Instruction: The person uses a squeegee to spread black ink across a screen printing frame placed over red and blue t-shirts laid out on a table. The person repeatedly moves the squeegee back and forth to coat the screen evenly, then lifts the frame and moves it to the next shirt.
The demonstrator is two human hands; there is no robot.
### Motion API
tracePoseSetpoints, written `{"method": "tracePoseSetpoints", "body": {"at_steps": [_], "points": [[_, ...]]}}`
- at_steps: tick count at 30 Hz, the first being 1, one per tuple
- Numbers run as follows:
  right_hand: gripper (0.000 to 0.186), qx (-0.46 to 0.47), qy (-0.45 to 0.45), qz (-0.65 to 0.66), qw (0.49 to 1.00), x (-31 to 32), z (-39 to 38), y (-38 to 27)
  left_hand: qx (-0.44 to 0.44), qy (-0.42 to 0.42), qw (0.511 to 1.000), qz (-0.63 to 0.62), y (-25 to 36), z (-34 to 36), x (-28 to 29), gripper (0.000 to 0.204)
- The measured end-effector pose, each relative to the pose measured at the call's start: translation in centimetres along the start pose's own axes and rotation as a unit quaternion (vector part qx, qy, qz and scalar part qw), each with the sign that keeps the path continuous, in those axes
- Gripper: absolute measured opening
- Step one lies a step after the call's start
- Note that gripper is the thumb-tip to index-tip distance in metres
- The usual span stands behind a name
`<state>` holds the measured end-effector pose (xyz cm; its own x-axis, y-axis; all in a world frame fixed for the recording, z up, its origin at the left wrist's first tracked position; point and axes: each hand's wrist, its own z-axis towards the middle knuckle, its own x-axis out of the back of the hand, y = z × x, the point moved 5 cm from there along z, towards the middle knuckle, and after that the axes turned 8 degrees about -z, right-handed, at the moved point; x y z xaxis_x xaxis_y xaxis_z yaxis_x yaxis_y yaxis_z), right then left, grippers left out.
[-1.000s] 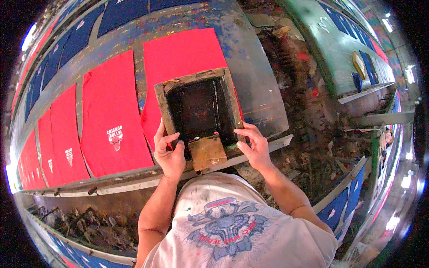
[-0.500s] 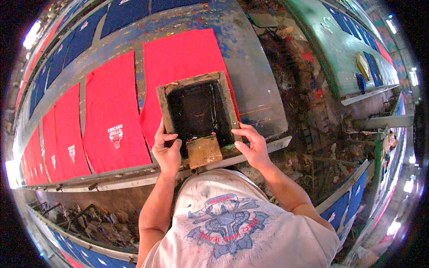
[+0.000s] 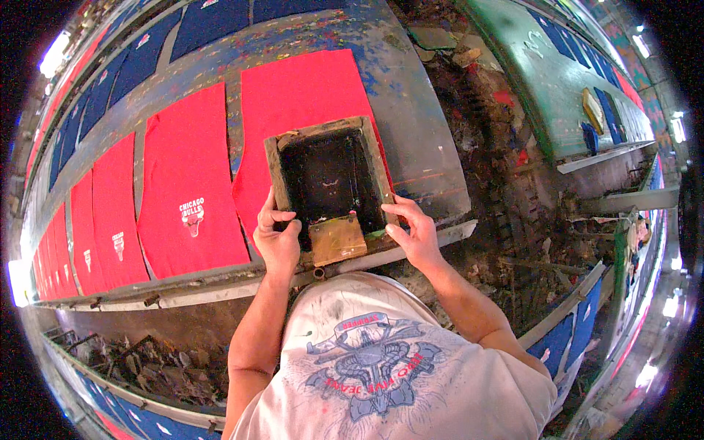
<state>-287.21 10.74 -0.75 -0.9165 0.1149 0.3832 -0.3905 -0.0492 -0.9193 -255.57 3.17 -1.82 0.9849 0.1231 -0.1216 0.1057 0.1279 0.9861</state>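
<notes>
A small wooden screen-printing frame [image 3: 275,172] with a dark, ink-stained inside lies over the near part of a red cloth panel [image 3: 301,88]. My left hand [image 3: 277,238] grips its near left corner, thumb inside and fingers along the outer edge. On the opposite side, the near right corner is pinched between the thumb and fingers of my right hand [image 3: 414,229]. A yellow-brown flat piece [image 3: 337,240], perhaps a squeegee, rests at the frame's near end between my hands. Left of the frame lies another red panel [image 3: 187,169] bearing a white print.
More printed red panels [image 3: 114,213] line the paint-spotted table [image 3: 422,125] to the left. Dark blue panels [image 3: 213,29] lie along its far side. A littered aisle separates it from a green table [image 3: 528,81] at right, which holds another frame [image 3: 594,110]. A metal rail [image 3: 213,293] follows the near edge.
The whole view has shifted slightly. Both hands keep their hold on the frame, which stays over the same red panel.
</notes>
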Motion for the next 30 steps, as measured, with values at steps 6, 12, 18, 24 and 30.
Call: {"method": "tracePoseSetpoints", "body": {"at_steps": [6, 12, 18, 24, 30], "points": [[0.046, -0.008, 0.009, 0.016, 1.000, -0.1, 0.1, 0.3, -0.010, -0.006, 1.000, -0.012, -0.1, 0.0, -0.2, 0.022], [0.046, -0.009, -0.032, 0.018, 0.999, -0.2, 0.1, 0.6, -0.010, -0.007, 1.000, -0.027, -0.2, 0.0, -0.2, 0.022], [0.044, -0.013, 0.019, -0.056, 0.998, 0.1, 0.2, -0.8, -0.001, -0.006, 1.000, -0.016, -0.1, 0.1, -0.3, 0.022], [0.033, 0.175, 0.059, -0.189, 0.964, 0.4, 0.1, -6.1, 0.013, -0.002, 1.000, -0.024, 0.0, 0.2, -0.3, 0.022], [0.036, 0.272, -0.070, -0.219, 0.934, -2.1, -0.6, -8.5, 0.019, -0.008, 0.998, -0.054, -0.5, 0.2, 0.0, 0.024]]}}
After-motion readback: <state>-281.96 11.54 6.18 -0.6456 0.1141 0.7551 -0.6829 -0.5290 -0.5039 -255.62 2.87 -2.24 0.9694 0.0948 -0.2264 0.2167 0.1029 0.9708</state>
